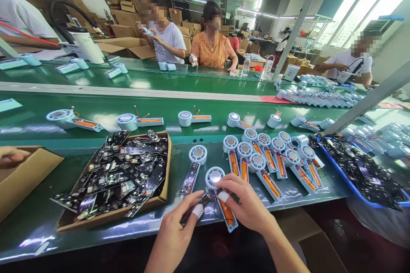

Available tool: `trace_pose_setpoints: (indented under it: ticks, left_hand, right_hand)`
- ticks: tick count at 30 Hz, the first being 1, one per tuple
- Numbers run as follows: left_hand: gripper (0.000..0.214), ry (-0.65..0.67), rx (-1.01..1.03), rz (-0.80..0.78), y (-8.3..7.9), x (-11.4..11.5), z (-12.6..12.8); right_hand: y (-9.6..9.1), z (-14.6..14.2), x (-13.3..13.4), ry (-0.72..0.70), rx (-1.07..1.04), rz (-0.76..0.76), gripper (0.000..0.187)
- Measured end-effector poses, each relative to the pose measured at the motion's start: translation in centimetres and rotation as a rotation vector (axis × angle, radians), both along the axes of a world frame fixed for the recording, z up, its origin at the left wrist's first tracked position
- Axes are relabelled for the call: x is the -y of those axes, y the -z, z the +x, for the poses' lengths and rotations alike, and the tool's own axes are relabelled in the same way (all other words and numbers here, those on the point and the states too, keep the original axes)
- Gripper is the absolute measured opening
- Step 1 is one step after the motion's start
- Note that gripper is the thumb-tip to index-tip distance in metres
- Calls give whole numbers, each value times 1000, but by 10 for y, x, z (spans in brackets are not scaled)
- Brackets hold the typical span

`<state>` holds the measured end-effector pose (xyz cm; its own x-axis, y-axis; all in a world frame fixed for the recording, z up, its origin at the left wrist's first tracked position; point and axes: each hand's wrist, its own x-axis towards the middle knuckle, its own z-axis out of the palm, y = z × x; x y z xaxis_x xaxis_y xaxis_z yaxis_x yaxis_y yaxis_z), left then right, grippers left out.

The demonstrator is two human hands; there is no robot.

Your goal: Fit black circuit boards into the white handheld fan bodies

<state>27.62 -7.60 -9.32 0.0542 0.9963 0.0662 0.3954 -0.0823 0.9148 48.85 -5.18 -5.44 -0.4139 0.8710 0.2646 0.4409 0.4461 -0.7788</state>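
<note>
Left hand: the left hand [174, 232] comes up from the bottom edge, its fingers pressed together around a narrow black circuit board [193, 210]; the forefinger tip wears a white cot.
Right hand: the right hand [248, 207] lies over the fan unit [228, 214], fingers bent, one white-capped fingertip set down on its handle; I cannot tell whether they pinch the handle or only press on it.
Fan unit: a pale blue round head with a long handle showing an orange cell, flat on the green surface [48, 222] at its near edge, between the two hands.
Circuit board: held low and tilted, its far end meeting the handle just under the right fingers.
Neighbouring unit: a second unit [197, 154] lies just left of and beyond the first, with a black board in its handle.
Cardboard box [112, 216]: left of the hands, heaped with loose black boards.
Cluster of units [272, 160]: right of the hands, packed close, orange cells facing up.
Blue tray [344, 179]: far right, loaded with more black boards.
Conveyor belt [192, 102]: beyond the surface, carrying single units in a row, spaced apart.
Second box [28, 175]: at the left edge, another person's hand [11, 155] resting in it.
Co-workers: seated across the belt, each handling small parts.
</note>
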Motion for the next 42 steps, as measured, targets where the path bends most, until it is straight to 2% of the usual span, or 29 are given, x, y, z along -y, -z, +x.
trace_pose_setpoints:
  ticks: [3,5,7,10,13,16,18,21,23,26,29,31,34,37,42]
  left_hand:
    - [42,30,15,-74,9,6,0]
    - [44,72,2,-71,17,9,3]
    - [45,84,-74,-4,21,11,7]
    - [48,106,-269,143,20,13,13]
    - [58,131,-535,267,9,15,14]
    - [67,137,-769,374,-1,16,11]
    - [67,130,-791,408,-3,16,10]
    - [55,86,-589,363,2,16,11]
    - [43,-5,-402,262,7,15,13]
    - [34,-114,-183,105,8,15,17]
    - [29,-106,-80,66,-3,15,20]
    - [30,-95,-56,60,-12,15,22]
    - [33,-103,-28,71,-19,14,22]
    - [32,-121,-40,102,-13,14,23]
    - [26,-152,-148,378,2,20,29]
  right_hand:
    - [-5,16,9,-66,110,-25,47]
    - [-3,21,13,-101,216,-27,47]
    - [2,20,14,-85,220,-17,40]
    - [11,12,8,-29,-22,-75,27]
    - [17,3,-1,99,-339,-320,11]
    - [19,-5,-7,199,-540,-552,27]
    - [18,-8,-8,196,-586,-610,32]
    - [15,-12,-6,167,-590,-616,31]
    - [13,-13,-3,160,-546,-562,26]
    - [11,-16,2,184,-343,-340,11]
    - [9,-20,4,178,-84,-77,21]
    - [8,-22,4,158,26,27,25]
    - [6,-22,2,162,82,59,27]
    - [4,-22,2,158,100,46,27]
    - [4,-29,10,182,369,288,23]
